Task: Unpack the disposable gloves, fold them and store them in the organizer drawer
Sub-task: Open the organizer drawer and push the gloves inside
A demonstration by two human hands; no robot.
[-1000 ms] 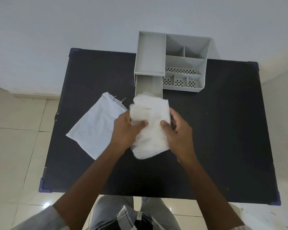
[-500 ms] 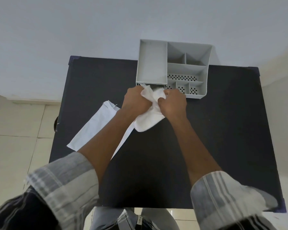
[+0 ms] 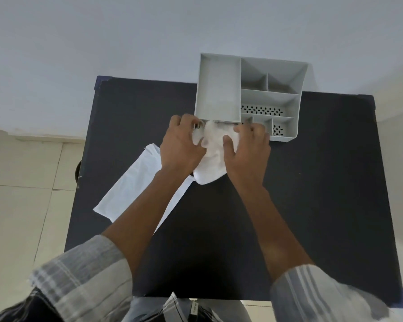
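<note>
Pressing the folded gloves [image 3: 213, 154] into the organizer [image 3: 291, 108] drawer mouth: we clamp the bundle with left hand [image 3: 180, 145] and right hand [image 3: 246, 152], keeping folds together.

Grey-and-white plaid sleeves [image 3: 86, 275] pushed up, bare forearms, grey trousers [image 3: 149, 307]

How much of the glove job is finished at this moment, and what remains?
Done: the empty white package lies flat on the black table, so the gloves look unpacked. In hand: the left hand and right hand push the folded gloves into the drawer opening at the grey organizer front. Left: get the bundle's near end in, then close the drawer.
</note>
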